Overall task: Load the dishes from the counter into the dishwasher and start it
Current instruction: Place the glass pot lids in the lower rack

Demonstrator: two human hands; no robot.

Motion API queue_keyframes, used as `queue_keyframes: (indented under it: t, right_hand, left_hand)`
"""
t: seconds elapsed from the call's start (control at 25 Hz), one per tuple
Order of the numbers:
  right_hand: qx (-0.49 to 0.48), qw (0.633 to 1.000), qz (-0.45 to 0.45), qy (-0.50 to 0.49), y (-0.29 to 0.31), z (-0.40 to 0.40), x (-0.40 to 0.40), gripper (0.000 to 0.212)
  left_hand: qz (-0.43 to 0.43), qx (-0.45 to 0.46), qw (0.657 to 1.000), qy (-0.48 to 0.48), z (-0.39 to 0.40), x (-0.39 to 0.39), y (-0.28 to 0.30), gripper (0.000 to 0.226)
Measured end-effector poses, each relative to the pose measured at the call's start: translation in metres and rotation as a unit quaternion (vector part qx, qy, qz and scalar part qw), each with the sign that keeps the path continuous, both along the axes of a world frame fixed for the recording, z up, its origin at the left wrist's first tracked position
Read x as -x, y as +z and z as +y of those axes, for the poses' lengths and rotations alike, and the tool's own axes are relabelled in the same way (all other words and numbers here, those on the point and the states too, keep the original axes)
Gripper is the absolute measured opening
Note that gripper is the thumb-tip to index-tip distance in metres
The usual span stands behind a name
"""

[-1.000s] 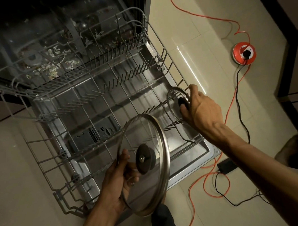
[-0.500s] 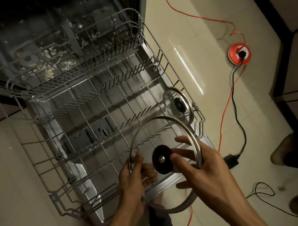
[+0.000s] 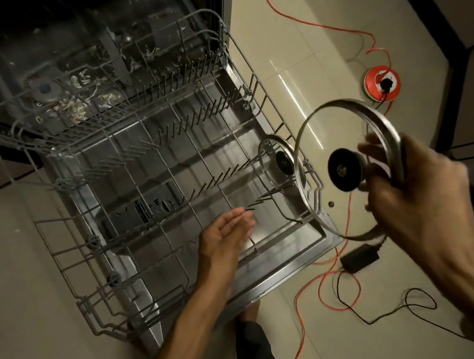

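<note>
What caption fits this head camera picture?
Right hand holds large glass lid over dishwasher rack; left hand open.

Right hand point(image 3: 421, 198) grips; left hand point(image 3: 227, 234) lies flat.

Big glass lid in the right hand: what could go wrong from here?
The right hand alone holds the big glass lid, out past the rack's edge over tiled floor; a slip could shatter it. Swinging it in may knock the small lid standing in the tines.

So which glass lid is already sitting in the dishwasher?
The small glass lid, standing on edge between the tines at the lower rack's right end. The big glass lid is held up by the right hand.
</note>
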State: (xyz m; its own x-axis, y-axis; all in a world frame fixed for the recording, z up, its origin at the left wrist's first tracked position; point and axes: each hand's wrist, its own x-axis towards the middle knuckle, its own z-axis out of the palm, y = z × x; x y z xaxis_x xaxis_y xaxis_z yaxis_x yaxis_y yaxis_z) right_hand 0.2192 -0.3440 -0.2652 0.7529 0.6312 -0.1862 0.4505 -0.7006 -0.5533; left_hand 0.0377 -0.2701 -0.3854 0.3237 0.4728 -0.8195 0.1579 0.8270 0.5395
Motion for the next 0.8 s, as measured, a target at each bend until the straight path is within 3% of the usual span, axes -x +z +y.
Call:
queue_keyframes:
  t: [0.12, 0.24, 0.36, 0.44, 0.6, 0.8]
  right_hand:
    - [0.025, 0.998, -0.021, 0.058, -0.011, 0.009, -0.007, 0.032]
    - [0.047, 0.993, -0.024, 0.106, -0.022, 0.017, -0.002, 0.031]
    - [0.060, 0.989, -0.018, 0.135, -0.036, 0.022, 0.003, 0.035]
    - [0.077, 0.986, -0.013, 0.144, -0.044, 0.026, 0.006, 0.038]
    - [0.101, 0.985, -0.006, 0.142, -0.053, 0.035, 0.005, 0.037]
    - [0.106, 0.982, -0.025, 0.157, -0.065, 0.048, 0.004, 0.028]
  left_hand:
    - [-0.013, -0.017, 1.000, -0.008, 0.004, -0.006, -0.001, 0.025]
    - [-0.041, -0.067, 0.988, -0.133, -0.016, -0.017, 0.009, 0.033]
    - [-0.091, -0.131, 0.958, -0.238, -0.049, -0.035, 0.015, 0.052]
    - [-0.077, -0.189, 0.936, -0.285, -0.064, -0.049, 0.016, 0.059]
    - [-0.032, -0.234, 0.926, -0.293, -0.066, -0.059, 0.020, 0.060]
    - [-0.023, -0.255, 0.929, -0.267, -0.057, -0.064, 0.027, 0.042]
